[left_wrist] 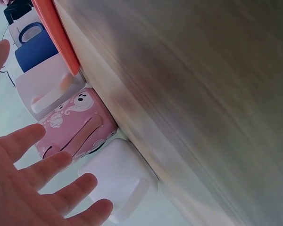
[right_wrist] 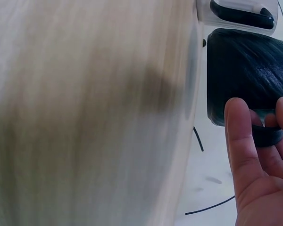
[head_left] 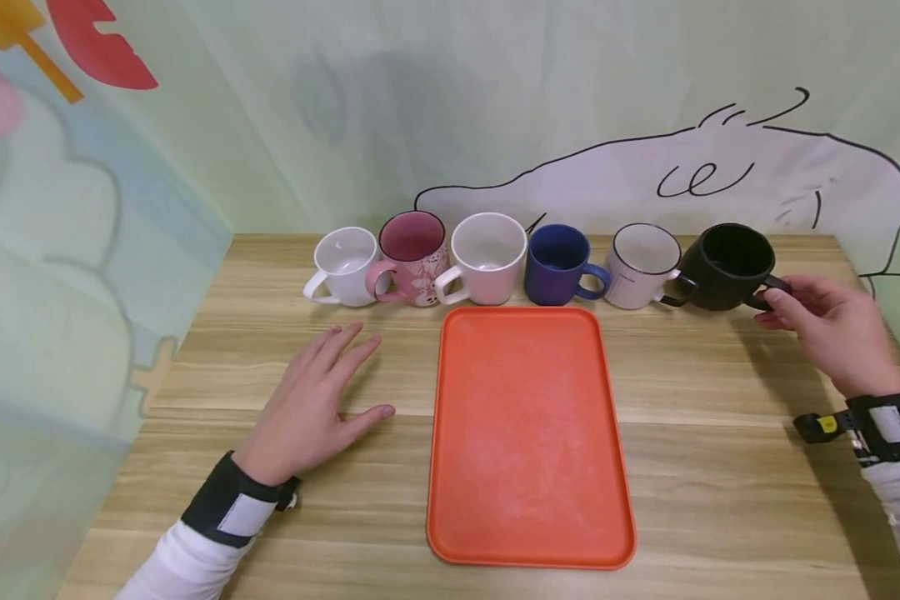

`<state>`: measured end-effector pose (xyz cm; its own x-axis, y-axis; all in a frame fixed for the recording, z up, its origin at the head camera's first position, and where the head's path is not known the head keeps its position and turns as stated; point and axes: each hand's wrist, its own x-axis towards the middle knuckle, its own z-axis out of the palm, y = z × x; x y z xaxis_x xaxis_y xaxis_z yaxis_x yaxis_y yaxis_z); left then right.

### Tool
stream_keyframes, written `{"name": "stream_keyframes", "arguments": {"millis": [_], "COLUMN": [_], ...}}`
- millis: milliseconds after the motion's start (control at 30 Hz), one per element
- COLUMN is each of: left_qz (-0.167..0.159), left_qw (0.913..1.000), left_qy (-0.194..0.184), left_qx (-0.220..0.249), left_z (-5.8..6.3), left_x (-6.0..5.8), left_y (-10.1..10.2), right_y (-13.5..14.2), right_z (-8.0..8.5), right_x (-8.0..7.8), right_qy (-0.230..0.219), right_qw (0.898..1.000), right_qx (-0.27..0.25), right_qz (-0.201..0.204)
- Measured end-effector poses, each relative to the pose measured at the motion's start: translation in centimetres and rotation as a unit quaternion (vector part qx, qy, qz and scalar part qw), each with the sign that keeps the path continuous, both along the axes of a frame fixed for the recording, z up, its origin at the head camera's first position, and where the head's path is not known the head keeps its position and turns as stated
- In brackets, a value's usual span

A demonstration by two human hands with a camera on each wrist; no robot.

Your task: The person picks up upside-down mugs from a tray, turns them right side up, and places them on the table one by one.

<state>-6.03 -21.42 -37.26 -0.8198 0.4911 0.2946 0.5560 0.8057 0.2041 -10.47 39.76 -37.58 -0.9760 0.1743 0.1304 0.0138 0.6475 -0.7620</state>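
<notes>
At the right end of a row of mugs stands a black mug [head_left: 716, 275], upright on the table. My right hand [head_left: 840, 329] pinches its handle between thumb and fingers; the right wrist view shows the fingers around the dark handle [right_wrist: 268, 136]. My left hand [head_left: 307, 404] hovers over the left of the table, fingers spread and holding nothing. Nearest to it are a white mug [head_left: 347, 271] and a pink patterned mug [head_left: 420, 271]. Further along the row come a pale pink mug [head_left: 491, 279], a blue mug [head_left: 551, 279] and a white mug with a dark rim [head_left: 633, 279].
A red-orange rectangular tray [head_left: 528, 433] lies flat in the middle of the wooden table [head_left: 690, 500], its far edge close to the mugs. Behind the row rises a pale curtain [head_left: 420, 117] with line drawings.
</notes>
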Motion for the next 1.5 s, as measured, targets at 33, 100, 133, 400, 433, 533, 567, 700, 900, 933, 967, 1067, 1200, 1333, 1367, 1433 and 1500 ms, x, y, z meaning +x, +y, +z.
{"name": "stream_keyframes", "arguments": {"millis": [33, 100, 133, 400, 433, 533, 567, 700, 900, 933, 967, 1067, 1200, 1333, 1367, 1433, 1500], "left_qz": [0.000, 0.001, 0.001, 0.004, 0.004, 0.004, 0.004, 0.006, 0.007, 0.008, 0.010, 0.012, 0.011, 0.008, 0.008, 0.007, 0.007], "left_qw": [1.0000, 1.0000, 1.0000, 1.0000, 1.0000, 0.9999, 0.9999, 0.9999, 0.9999, 0.9999, 0.9999, 0.9998, 0.9998, 0.9998, 0.9999, 0.9999, 0.9999], "left_qy": [-0.001, -0.003, -0.004, -0.009, -0.009, -0.009, -0.009, -0.008, -0.006, -0.006, -0.007, -0.009, -0.008, -0.003, -0.002, -0.001, -0.001], "left_qx": [0.000, -0.001, -0.001, -0.002, -0.002, -0.003, -0.003, -0.005, -0.008, -0.009, -0.010, -0.011, -0.014, -0.015, -0.015, -0.014, -0.014], "left_z": [0.00, -0.03, -0.04, -0.04, -0.05, -0.11, -0.14, -0.30, -0.47, -0.49, -0.50, -0.55, -0.63, -0.68, -0.69, -0.70, -0.73], "left_x": [0.01, 0.03, 0.04, 0.07, 0.07, 0.07, 0.07, 0.06, 0.05, 0.06, 0.06, 0.11, 0.12, 0.05, 0.03, 0.01, 0.03], "left_y": [-0.01, -0.04, -0.06, -0.09, -0.09, -0.12, -0.15, -0.29, -0.46, -0.50, -0.54, -0.62, -0.64, -0.57, -0.55, -0.52, -0.49], "right_y": [0.01, 0.01, 0.02, 0.12, 0.12, 0.14, 0.16, 0.24, 0.30, 0.30, 0.29, 0.20, 0.06, -0.02, -0.02, -0.03, -0.03], "right_z": [-0.08, -0.18, -0.22, -0.33, -0.33, -0.42, -0.46, -0.66, -0.94, -0.96, -0.98, -0.95, -0.85, -0.83, -0.84, -0.81, -0.78], "right_x": [-0.01, 0.00, 0.00, -0.04, -0.01, 0.06, 0.07, 0.00, -0.10, -0.10, -0.12, -0.10, -0.04, 0.06, 0.08, 0.14, 0.18], "right_qy": [-0.002, -0.008, -0.011, -0.022, -0.023, -0.024, -0.024, -0.027, -0.029, -0.029, -0.031, -0.039, -0.046, -0.049, -0.049, -0.051, -0.051], "right_qw": [1.000, 1.000, 1.000, 0.999, 0.999, 0.999, 0.999, 1.000, 0.999, 0.999, 0.999, 0.999, 0.999, 0.998, 0.998, 0.998, 0.998], "right_qx": [0.005, 0.021, 0.027, 0.028, 0.026, 0.021, 0.020, 0.013, 0.011, 0.013, 0.014, 0.017, 0.024, 0.029, 0.030, 0.033, 0.041], "right_qz": [0.001, 0.000, -0.001, -0.001, 0.000, 0.004, 0.006, 0.009, 0.006, 0.006, 0.004, 0.000, 0.000, 0.007, 0.009, 0.012, 0.014]}}
